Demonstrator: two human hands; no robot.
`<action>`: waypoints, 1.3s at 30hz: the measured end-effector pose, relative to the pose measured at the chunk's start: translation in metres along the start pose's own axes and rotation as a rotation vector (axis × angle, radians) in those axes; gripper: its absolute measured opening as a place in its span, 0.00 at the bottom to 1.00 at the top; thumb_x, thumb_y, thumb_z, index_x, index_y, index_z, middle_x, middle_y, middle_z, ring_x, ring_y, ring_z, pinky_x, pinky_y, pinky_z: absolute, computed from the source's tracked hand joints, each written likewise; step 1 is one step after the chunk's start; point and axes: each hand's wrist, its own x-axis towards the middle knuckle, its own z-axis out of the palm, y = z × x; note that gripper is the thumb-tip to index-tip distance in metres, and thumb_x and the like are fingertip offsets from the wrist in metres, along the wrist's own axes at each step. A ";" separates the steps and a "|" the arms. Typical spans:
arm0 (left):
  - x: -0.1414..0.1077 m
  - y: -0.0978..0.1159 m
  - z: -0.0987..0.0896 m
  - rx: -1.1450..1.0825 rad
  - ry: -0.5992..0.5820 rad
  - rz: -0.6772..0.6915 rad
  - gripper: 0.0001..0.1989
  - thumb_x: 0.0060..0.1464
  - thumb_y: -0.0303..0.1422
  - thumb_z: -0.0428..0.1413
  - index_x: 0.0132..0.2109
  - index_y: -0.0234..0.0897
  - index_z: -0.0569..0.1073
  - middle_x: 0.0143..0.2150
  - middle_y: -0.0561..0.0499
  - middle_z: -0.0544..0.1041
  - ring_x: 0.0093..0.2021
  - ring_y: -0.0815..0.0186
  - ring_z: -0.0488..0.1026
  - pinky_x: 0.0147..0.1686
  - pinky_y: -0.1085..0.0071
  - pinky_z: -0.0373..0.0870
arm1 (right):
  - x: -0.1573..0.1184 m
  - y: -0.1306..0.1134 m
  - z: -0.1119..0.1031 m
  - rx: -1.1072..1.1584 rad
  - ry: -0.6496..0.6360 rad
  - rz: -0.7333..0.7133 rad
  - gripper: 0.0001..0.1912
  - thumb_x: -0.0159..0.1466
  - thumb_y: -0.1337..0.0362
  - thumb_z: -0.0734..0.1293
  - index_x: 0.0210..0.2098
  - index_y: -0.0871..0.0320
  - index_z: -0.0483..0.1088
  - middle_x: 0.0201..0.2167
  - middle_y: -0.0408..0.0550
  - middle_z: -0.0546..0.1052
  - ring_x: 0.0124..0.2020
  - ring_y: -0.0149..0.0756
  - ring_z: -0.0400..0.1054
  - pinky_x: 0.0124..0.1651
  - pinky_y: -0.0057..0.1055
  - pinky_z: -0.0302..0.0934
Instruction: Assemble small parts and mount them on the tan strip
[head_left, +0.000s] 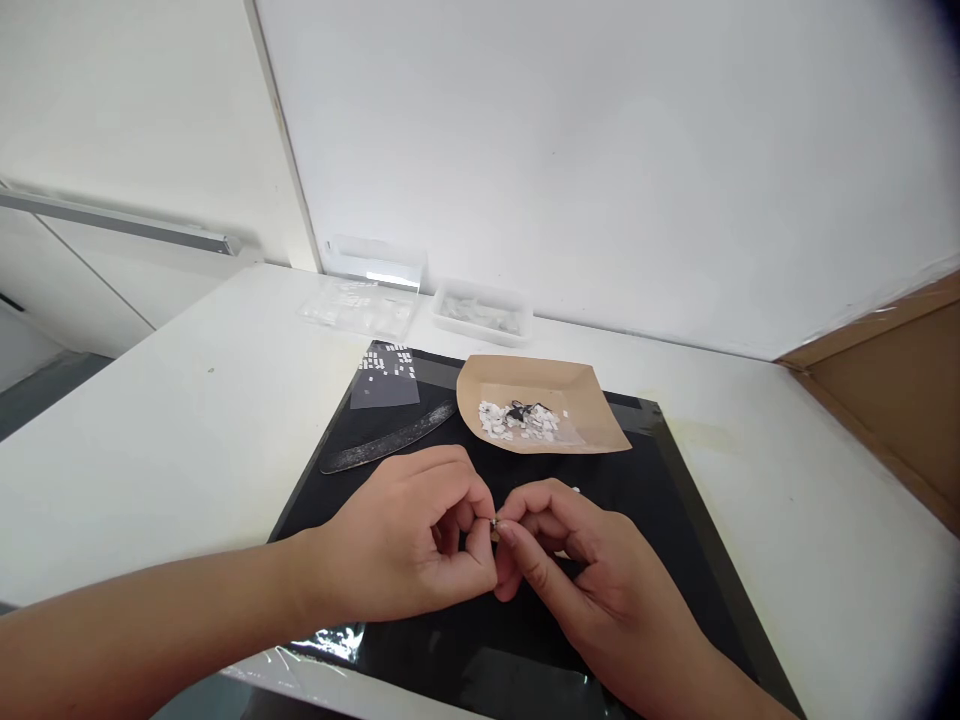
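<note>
Over the black mat point(450, 650), my left hand point(420, 530) and my right hand point(585, 560) meet fingertip to fingertip. Both are closed in a pinch on one tiny, partly shiny piece point(494, 524), mostly covered by the fingers and too small to name. Just beyond them sits a brown paper tray point(540, 372) holding many small white pieces point(517, 422) and some black scraps point(525, 408). A dark curved strip, like a nail file point(390, 440), lies on the mat past my left hand.
A sheet with small white stickers point(384, 385) lies at the mat's far left corner. Behind it, against the wall, are an open clear plastic case point(364, 300) and a translucent tub point(484, 325) with pale contents. A brown cardboard box point(885, 390) stands at the right.
</note>
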 end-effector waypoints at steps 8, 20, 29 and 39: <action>0.002 0.001 0.000 -0.091 -0.021 -0.095 0.02 0.48 0.24 0.59 0.31 0.34 0.74 0.27 0.55 0.72 0.22 0.77 0.67 0.20 0.82 0.64 | 0.001 0.000 -0.001 0.093 -0.027 0.030 0.10 0.73 0.54 0.63 0.42 0.53 0.70 0.29 0.41 0.81 0.30 0.31 0.77 0.36 0.27 0.69; 0.005 -0.001 -0.005 -0.483 -0.214 -0.326 0.05 0.51 0.22 0.59 0.36 0.32 0.75 0.31 0.52 0.75 0.21 0.74 0.74 0.17 0.83 0.68 | 0.000 -0.004 -0.008 0.124 -0.046 0.046 0.13 0.74 0.52 0.61 0.42 0.55 0.67 0.30 0.43 0.80 0.30 0.33 0.77 0.37 0.30 0.70; 0.008 0.003 -0.013 -0.598 -0.308 -0.366 0.05 0.54 0.26 0.61 0.40 0.31 0.76 0.31 0.51 0.76 0.19 0.73 0.75 0.15 0.81 0.72 | -0.002 -0.001 -0.012 0.147 -0.068 -0.006 0.09 0.76 0.56 0.59 0.43 0.53 0.66 0.32 0.41 0.80 0.32 0.31 0.76 0.39 0.29 0.68; 0.011 0.003 -0.018 -0.620 -0.402 -0.426 0.09 0.63 0.35 0.60 0.42 0.32 0.76 0.37 0.50 0.73 0.23 0.74 0.76 0.18 0.82 0.75 | -0.002 -0.005 -0.015 0.123 -0.101 -0.022 0.09 0.76 0.57 0.58 0.42 0.53 0.66 0.33 0.41 0.80 0.33 0.31 0.75 0.39 0.28 0.67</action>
